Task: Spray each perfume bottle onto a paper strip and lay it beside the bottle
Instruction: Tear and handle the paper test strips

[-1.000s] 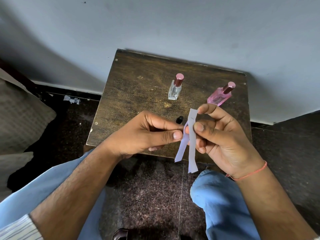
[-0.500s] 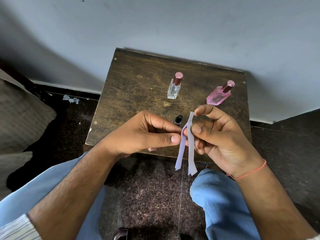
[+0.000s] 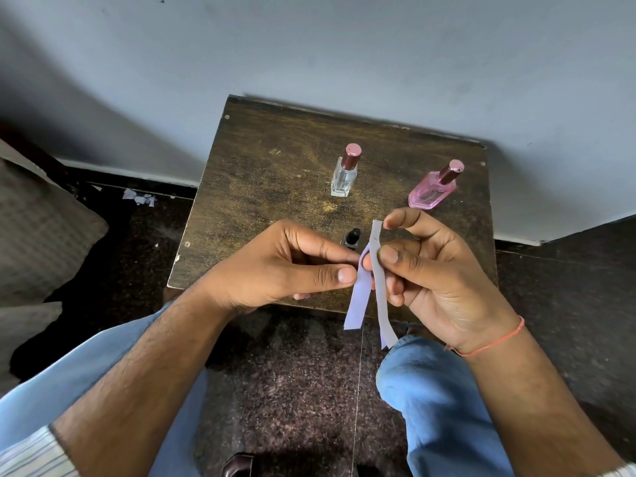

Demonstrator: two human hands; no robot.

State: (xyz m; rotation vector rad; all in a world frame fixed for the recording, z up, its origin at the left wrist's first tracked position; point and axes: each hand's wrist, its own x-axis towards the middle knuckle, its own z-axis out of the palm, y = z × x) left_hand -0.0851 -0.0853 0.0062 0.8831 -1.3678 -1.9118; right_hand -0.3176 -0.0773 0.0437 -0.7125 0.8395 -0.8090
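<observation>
Pale lilac paper strips (image 3: 378,287) hang between my two hands over the near edge of a small dark wooden table (image 3: 268,187). My right hand (image 3: 433,277) pinches the longer strips between thumb and fingers. My left hand (image 3: 285,266) pinches one strip (image 3: 356,304) that peels away to the left. A clear perfume bottle (image 3: 344,175) with a rose cap stands at the table's middle. A pink bottle (image 3: 434,191) with a rose cap stands to its right. A small dark bottle (image 3: 351,238) shows just behind my left fingers, partly hidden.
A pale wall rises right behind the table. The floor is dark speckled stone. Torn paper scraps (image 3: 139,197) lie on the floor at left, near a grey cushion (image 3: 38,228). My knees in blue trousers (image 3: 440,401) are below the table edge.
The strips have spread apart at the bottom, the left one drawn slightly leftwards by my left hand. Both hands stay in nearly the same place.
</observation>
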